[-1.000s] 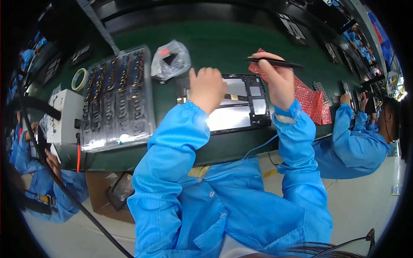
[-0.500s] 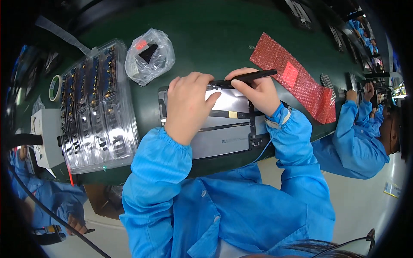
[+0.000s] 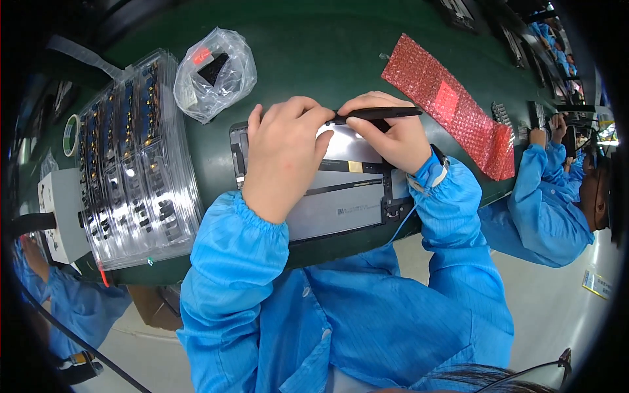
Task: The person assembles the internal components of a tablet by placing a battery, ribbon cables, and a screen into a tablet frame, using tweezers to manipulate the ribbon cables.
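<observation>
At the near side of the dark green bench [image 3: 308,59], I have a flat, tablet-like panel [image 3: 347,213] with silver plates and a black frame lying beneath both hands. My right hand [image 3: 396,137] is closed around a slim, pointed black tool [image 3: 393,112], held low and nearly level, its tip reaching the left fingertips at the panel's far edge; whether it touches the frame there, I cannot tell. My left hand [image 3: 285,147] arches over the panel's left part with fingers bent, and I cannot make out whether they pinch anything. To work this edge well, I would steady the frame right beside the tip without crowding it, and use short, light strokes, since the flat dark strip with a gold patch [image 3: 354,167] looks easy to crease. I would also mind the thin blue cord [image 3: 405,224] from the right wrist, which passes the near right corner and could snag.
</observation>
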Motion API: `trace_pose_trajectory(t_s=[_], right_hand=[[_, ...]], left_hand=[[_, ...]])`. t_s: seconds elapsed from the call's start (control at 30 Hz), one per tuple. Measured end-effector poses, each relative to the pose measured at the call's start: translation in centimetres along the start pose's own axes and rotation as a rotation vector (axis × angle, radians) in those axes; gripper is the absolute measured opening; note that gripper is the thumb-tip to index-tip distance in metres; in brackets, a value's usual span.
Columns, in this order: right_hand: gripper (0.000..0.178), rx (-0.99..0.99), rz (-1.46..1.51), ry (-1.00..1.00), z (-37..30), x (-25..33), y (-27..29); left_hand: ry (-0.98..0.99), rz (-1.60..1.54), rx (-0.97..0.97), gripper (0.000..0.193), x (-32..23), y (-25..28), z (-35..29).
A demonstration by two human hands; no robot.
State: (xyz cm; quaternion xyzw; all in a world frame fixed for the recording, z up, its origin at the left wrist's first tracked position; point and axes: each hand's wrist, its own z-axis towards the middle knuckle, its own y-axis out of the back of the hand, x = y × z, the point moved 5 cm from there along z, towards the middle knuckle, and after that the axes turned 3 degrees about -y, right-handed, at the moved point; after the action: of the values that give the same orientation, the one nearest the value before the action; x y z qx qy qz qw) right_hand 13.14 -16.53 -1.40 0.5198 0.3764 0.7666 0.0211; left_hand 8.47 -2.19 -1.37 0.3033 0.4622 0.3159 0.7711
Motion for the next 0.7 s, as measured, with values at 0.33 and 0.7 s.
trace_pose_trajectory(t_s=[0.33,0.7], right_hand=[[0.017,0.006,0.182,-0.143,-0.7,-1.0,0.3],[0.018,0.010,0.038,-0.026,-0.5,-0.4,0.4]], left_hand=[[0.098,-0.031,0.058,0.038,0.4,-0.1,0.0],[0.131,-0.064,0.072,0.038,0.6,-0.3,0.1]])
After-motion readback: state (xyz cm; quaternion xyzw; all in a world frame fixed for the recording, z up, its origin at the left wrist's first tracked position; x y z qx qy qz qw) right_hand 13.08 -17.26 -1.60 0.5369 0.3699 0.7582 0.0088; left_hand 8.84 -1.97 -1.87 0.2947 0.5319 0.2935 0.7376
